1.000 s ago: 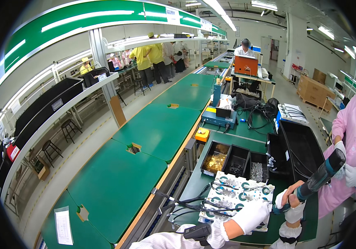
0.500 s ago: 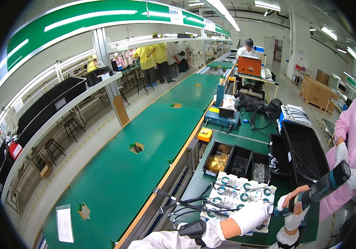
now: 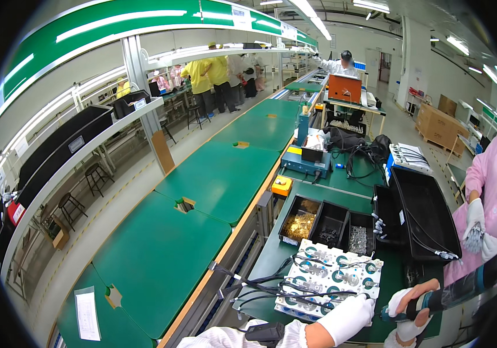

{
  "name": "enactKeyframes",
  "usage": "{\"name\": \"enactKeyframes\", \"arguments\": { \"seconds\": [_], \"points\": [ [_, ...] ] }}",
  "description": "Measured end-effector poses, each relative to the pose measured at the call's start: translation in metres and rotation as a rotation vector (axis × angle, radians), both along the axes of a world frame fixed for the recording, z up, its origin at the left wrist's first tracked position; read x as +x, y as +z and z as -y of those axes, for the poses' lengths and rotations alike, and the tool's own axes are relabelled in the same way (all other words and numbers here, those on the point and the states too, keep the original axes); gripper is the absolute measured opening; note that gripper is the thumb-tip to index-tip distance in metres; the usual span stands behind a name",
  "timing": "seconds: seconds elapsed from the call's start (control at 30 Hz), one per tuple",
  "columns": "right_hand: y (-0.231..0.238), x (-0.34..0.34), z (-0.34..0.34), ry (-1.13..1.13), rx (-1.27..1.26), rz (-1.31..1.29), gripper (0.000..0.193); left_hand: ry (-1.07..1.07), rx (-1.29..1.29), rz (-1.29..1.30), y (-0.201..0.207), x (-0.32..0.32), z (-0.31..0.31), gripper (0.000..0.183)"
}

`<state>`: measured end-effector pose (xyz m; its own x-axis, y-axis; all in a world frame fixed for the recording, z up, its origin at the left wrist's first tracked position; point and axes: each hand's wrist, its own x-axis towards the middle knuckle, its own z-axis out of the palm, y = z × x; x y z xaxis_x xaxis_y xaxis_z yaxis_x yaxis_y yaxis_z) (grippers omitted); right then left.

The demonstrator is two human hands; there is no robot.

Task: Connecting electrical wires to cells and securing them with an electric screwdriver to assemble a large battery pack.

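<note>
My left hand (image 3: 348,320), in a white glove, rests at the front right edge of a white fixture plate (image 3: 324,267). Its fingers are closed there, and whatever they pinch is too small to make out. Green-ringed round seats and metal parts cover the plate, with black cables (image 3: 266,292) running over its left side. Just to the right, my right hand (image 3: 414,310) grips a dark blue-and-black cordless screwdriver (image 3: 463,288). The tool lies nearly level, its narrow end toward my left hand and its thick end out to the right.
Behind the plate stand black bins with brass parts (image 3: 300,225), dark parts (image 3: 328,231) and silver parts (image 3: 360,239). A large black crate (image 3: 425,211) holds cables. A co-worker in pink (image 3: 489,185) stands close at right, gloved, holding thin silver pieces. Green line boards (image 3: 161,243) stretch leftward.
The screwdriver has dropped lower and shifted slightly right in my right hand. My left hand stays at the plate's edge. The pink-sleeved co-worker's silver pieces have come into sight; the far person's arm is stretched out.
</note>
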<state>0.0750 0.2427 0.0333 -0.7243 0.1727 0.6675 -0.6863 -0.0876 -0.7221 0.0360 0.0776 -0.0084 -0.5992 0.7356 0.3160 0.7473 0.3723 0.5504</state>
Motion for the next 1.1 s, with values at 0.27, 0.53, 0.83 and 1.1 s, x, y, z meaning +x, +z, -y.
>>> {"name": "enactKeyframes", "arguments": {
  "seconds": [0.27,0.53,0.83,1.1],
  "points": [
    [-0.027,0.005,-0.004,0.031,-0.102,0.014,0.055,-0.124,0.041,0.141,-0.015,-0.014,-0.003,0.014],
    [-0.017,0.009,-0.003,0.021,-0.064,-0.035,0.060,-0.104,0.039,0.145,-0.008,-0.007,-0.002,0.013],
    [-0.022,0.003,-0.010,0.111,-0.029,0.000,0.057,-0.147,0.018,0.208,-0.006,-0.013,-0.001,0.014],
    [-0.012,0.001,0.011,-0.062,-0.005,0.164,0.056,-0.132,0.017,0.191,-0.010,-0.009,0.001,0.012]
  ]
}}
